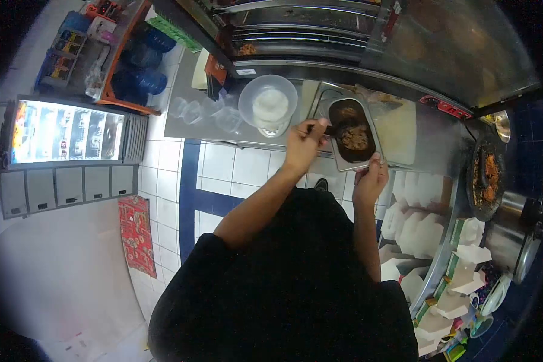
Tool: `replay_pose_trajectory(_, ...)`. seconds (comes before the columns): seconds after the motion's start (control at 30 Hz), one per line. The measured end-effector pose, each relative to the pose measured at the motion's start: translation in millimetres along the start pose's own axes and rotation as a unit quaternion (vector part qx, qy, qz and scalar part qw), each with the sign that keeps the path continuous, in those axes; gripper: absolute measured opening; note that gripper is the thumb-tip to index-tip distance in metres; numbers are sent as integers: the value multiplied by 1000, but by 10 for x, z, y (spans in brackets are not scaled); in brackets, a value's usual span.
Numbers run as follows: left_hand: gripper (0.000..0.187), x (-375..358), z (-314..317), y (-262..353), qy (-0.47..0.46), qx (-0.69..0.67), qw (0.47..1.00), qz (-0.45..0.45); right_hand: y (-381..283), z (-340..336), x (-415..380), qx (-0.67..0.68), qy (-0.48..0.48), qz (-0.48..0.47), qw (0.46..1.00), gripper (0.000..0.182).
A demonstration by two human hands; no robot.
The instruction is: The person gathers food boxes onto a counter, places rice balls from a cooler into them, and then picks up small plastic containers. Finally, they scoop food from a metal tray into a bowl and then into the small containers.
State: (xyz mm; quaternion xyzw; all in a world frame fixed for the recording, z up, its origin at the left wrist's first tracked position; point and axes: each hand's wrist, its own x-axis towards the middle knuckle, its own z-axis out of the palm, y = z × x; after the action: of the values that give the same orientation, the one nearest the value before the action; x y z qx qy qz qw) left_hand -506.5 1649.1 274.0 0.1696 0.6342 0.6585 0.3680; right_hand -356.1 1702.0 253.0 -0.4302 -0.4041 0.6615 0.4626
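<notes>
A rectangular metal food pan [371, 155] holds brown, chunky food [355, 139] in a dark sauce. My left hand [306, 142] is closed around the dark handle of a ladle [333, 130], whose bowl end dips into the pan among the food. At the pan's near edge, my right hand [371, 175] grips the rim with thumb and fingers. Left of the pan, a translucent plastic bowl [247, 90] with something white in it stands on a small scale [273, 131].
Clear plastic cups [228, 119] lie on the steel counter [181, 130]. A pale cutting board [404, 139] is right of the pan. Open white takeaway boxes [425, 232] line the lower right. A stone mortar [487, 178] stands beyond, and a glass display case [301, 51] rises behind.
</notes>
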Motion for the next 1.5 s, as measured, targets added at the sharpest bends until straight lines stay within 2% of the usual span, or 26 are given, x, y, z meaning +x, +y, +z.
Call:
replay_pose_trajectory(0.07,30,82,-141,-74,-8,-2,1000,15,53,66,1,26,2,-12,1000,26)
replay_pose_trajectory(0.13,29,112,-227,-15,40,-77,996,-38,78,125,-33,9,4,19,1000,27)
replay_pose_trajectory(0.23,29,192,-390,17,40,-151,987,-44,111,234,-68,55,-11,13,998,22)
replay_pose_trajectory(0.27,29,206,-432,50,38,-151,987,-44,106,279,-90,65,-22,28,997,18)
replay_pose_trajectory(0.4,26,248,-583,241,66,-145,987,-35,173,430,-107,69,-55,19,996,18)
replay_pose_trajectory(0.5,25,315,-719,289,57,-161,984,-44,222,565,-124,96,-28,21,995,17)
replay_pose_trajectory(0.7,19,402,-888,390,51,-244,966,-67,268,512,-97,82,-69,31,994,15)
replay_pose_trajectory(0.83,17,499,-1091,540,55,-292,954,-49,287,583,-69,123,-39,44,991,16)
replay_pose_trajectory(0.93,17,529,-1280,607,76,-301,950,-36,223,634,-65,84,-17,4,996,24)
replay_pose_trajectory(1.0,16,622,-1482,514,107,-286,951,-40,263,604,-19,113,48,13,992,24)
replay_pose_trajectory(1.03,17,679,-1605,404,100,-281,954,-32,242,545,-36,106,17,0,994,22)
replay_pose_trajectory(1.13,18,737,-1829,236,136,-227,963,-53,236,415,-10,72,11,-17,997,20)
replay_pose_trajectory(1.23,20,868,-2004,63,134,-181,972,-74,280,277,27,98,28,-15,995,18)
replay_pose_trajectory(1.37,23,983,-1951,105,150,-102,982,-60,236,164,1,124,28,-14,992,17)
replay_pose_trajectory(1.43,28,1027,-1861,145,164,20,986,-9,229,131,4,121,44,-12,992,17)
replay_pose_trajectory(1.47,28,1033,-1826,143,162,21,986,-9,241,104,10,125,41,-15,991,17)
replay_pose_trajectory(1.5,30,1038,-1790,139,150,129,979,50,254,81,8,129,38,-18,991,18)
